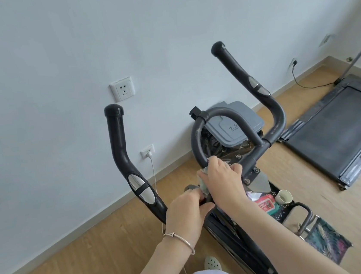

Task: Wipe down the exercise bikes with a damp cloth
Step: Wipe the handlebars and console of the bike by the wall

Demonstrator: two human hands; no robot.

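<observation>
The bike stands in the middle of the frame, its two handles rising toward the wall; the right hand grasps a grey cloth and presses it on the bottom of the loop bar, near the centre; the left hand, lower left of it, has its fingers curled round a dark part of the bike; a grey bin stands behind; a treadmill lies at the right.

Grey lidded bin — treadmill, paper cup, wall socket
</observation>
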